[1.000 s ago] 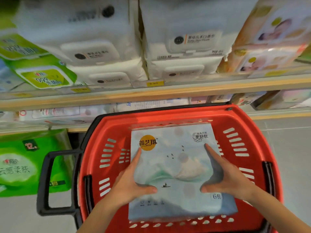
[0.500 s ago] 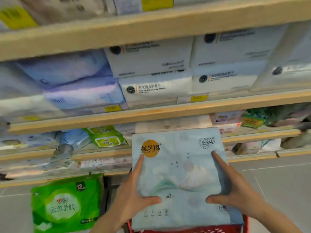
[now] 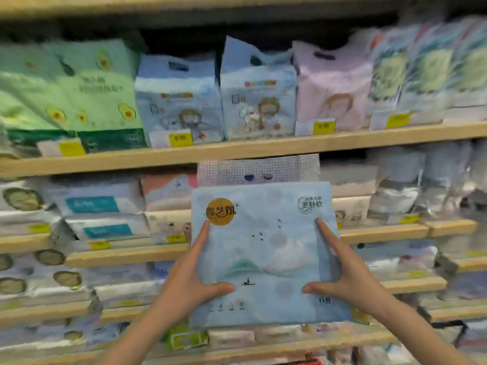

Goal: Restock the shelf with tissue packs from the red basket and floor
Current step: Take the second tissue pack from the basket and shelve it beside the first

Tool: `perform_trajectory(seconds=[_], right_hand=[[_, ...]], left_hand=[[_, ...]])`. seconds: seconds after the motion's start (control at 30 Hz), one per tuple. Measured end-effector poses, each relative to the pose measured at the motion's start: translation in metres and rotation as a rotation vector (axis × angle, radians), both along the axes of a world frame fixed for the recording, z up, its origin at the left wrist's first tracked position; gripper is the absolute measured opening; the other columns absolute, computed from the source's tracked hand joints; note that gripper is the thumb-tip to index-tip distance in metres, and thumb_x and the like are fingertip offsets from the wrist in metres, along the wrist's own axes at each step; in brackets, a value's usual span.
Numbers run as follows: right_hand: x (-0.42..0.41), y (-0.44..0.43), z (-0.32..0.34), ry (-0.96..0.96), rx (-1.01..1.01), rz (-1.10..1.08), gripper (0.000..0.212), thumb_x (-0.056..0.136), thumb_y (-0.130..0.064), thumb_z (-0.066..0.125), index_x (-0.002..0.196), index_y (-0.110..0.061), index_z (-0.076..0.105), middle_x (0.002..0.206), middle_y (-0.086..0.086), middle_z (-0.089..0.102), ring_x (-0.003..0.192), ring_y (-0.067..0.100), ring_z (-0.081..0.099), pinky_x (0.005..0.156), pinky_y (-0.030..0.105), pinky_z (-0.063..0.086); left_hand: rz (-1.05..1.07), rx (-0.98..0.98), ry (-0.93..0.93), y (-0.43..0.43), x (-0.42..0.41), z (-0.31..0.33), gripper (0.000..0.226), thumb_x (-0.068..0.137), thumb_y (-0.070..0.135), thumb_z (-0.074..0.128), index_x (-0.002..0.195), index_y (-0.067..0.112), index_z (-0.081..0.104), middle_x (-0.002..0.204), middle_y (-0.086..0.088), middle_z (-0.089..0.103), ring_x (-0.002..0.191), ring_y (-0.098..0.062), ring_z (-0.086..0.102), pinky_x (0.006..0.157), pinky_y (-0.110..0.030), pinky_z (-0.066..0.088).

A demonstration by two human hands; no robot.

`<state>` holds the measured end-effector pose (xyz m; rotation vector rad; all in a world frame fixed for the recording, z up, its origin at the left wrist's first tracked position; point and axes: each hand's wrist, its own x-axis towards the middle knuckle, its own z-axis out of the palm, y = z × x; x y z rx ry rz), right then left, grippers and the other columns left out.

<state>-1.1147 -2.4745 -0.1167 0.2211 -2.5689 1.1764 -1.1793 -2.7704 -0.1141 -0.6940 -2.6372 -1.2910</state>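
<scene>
Two hands' grip on tissue pack (image 3: 263,254), wooden shelves (image 3: 237,151) fully stocked behind

The tissue pack (image 3: 263,254) between my hands is pale blue, printed with a round gold-orange badge at its ten o'clock corner, faint grey dots, tiny dark birds, and a white-and-teal mountain wash near the middle. At eleven o'clock, a green pack (image 3: 79,93) carries an avocado pattern over a dark green band. At twelve, two light blue packs (image 3: 179,101) show cartoon children. At one o'clock sits a pink pack (image 3: 332,85). The price tags (image 3: 180,138) are yellow, the shelf (image 3: 237,151) boards tan.
</scene>
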Motion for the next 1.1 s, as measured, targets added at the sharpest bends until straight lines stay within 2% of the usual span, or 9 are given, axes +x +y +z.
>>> perform_trajectory(seconds=[0.13,0.27,0.4,0.5,0.67,0.77,0.87,1.0,1.1], right_hand=[[0.008,-0.001,0.085,0.138,0.003,0.001,0.117,0.035,-0.082,0.066,0.132,-0.063,0.003,0.138,-0.021,0.032,0.128,0.005,0.035,0.101,0.025,0.036],[0.013,-0.002,0.16,0.317,0.034,0.016,0.116,0.036,-0.082,0.064,0.133,-0.061,0.003,0.137,-0.032,0.023,0.13,-0.004,0.028,0.103,0.015,0.028],[0.014,0.001,0.223,0.441,0.081,0.009,0.116,0.044,-0.07,0.071,0.139,-0.055,0.006,0.147,-0.012,0.026,0.135,0.001,0.025,0.106,0.014,0.024],[0.011,0.002,0.264,0.527,0.135,-0.009,0.12,0.045,-0.063,0.077,0.14,-0.049,0.006,0.144,-0.004,0.031,0.127,0.0,0.028,0.099,0.002,0.02],[-0.003,0.006,0.322,0.676,0.159,0.01,0.12,0.051,-0.038,0.087,0.135,-0.055,0.003,0.145,0.002,0.031,0.131,0.009,0.03,0.106,0.025,0.028],[-0.019,0.013,0.355,0.757,0.17,0.014,0.12,0.052,-0.032,0.087,0.136,-0.052,0.003,0.144,0.004,0.032,0.129,0.011,0.031,0.104,0.022,0.026],[-0.034,0.018,0.389,0.825,0.193,0.02,0.119,0.054,-0.032,0.086,0.134,-0.053,0.0,0.139,0.006,0.034,0.12,0.007,0.032,0.096,0.015,0.025],[-0.055,0.02,0.428,0.893,0.181,0.031,0.119,0.055,-0.027,0.086,0.134,-0.051,-0.001,0.137,0.01,0.035,0.127,0.019,0.037,0.098,0.019,0.027],[-0.073,0.019,0.453,0.926,0.167,0.061,0.122,0.056,-0.025,0.086,0.142,-0.042,0.001,0.136,0.011,0.034,0.121,0.012,0.036,0.093,0.012,0.024]], left_hand=[[0.028,0.006,0.142,-0.002,0.013,0.087,0.124,0.037,0.077,0.07,0.136,0.059,-0.003,0.15,0.022,0.021,0.137,-0.002,0.024,0.108,-0.029,0.032],[0.04,0.036,0.296,-0.004,0.021,0.164,0.124,0.034,0.081,0.066,0.134,0.063,-0.004,0.149,0.02,0.024,0.137,-0.004,0.027,0.109,-0.031,0.032],[0.03,0.056,0.434,-0.004,0.03,0.228,0.12,0.037,0.078,0.068,0.131,0.066,-0.005,0.15,0.019,0.025,0.135,-0.006,0.032,0.107,-0.032,0.035],[0.044,0.075,0.531,-0.003,0.035,0.267,0.12,0.043,0.069,0.073,0.133,0.063,-0.004,0.147,0.015,0.033,0.13,-0.009,0.041,0.104,-0.033,0.039],[0.057,0.111,0.671,0.003,0.028,0.322,0.118,0.047,0.065,0.076,0.135,0.061,-0.003,0.144,0.018,0.032,0.13,-0.008,0.04,0.103,-0.032,0.04],[0.084,0.122,0.752,0.01,0.018,0.353,0.119,0.047,0.064,0.077,0.136,0.057,-0.001,0.138,0.02,0.036,0.124,-0.009,0.045,0.101,-0.034,0.042],[0.105,0.118,0.824,0.02,0.006,0.383,0.12,0.051,0.048,0.078,0.142,0.048,0.0,0.135,0.02,0.035,0.122,-0.006,0.044,0.1,-0.028,0.04],[0.116,0.115,0.905,0.024,-0.01,0.423,0.119,0.054,0.046,0.076,0.145,0.042,0.0,0.139,0.019,0.034,0.127,-0.003,0.04,0.1,-0.021,0.037],[0.129,0.132,0.952,0.023,-0.021,0.447,0.118,0.055,0.044,0.077,0.145,0.04,0.001,0.137,0.023,0.033,0.124,0.004,0.038,0.098,-0.01,0.035]])
